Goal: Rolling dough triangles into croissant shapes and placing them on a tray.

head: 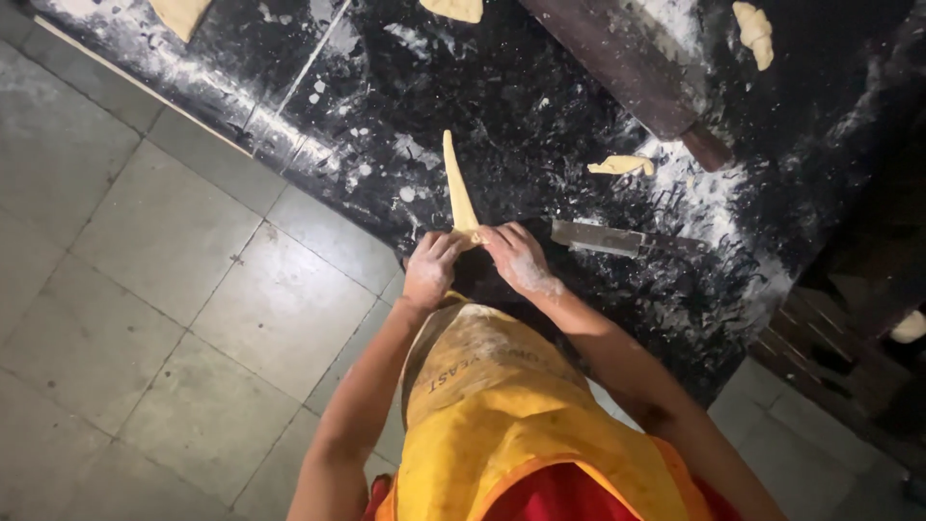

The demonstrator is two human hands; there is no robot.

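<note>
Down at the near edge of the dark, flour-dusted tabletop [540, 116], both hands meet on the wide end of a long, narrow dough triangle [457, 188]. Each grip is pressed onto that end: the left hand [431, 268] curls its floured fingers over it from one side, the right hand [518, 259] from the other, fingertips almost touching. From the grip the dough tapers away to a thin point farther up the tabletop. Just beside the right hand lies a flat metal blade [596, 237]. Farther out beyond it sits a small dough scrap [621, 165], and past that a dark wooden rolling pin [632, 68] lies at a slant. A rolled dough piece [754, 34] rests well apart, near the far corner.
</note>
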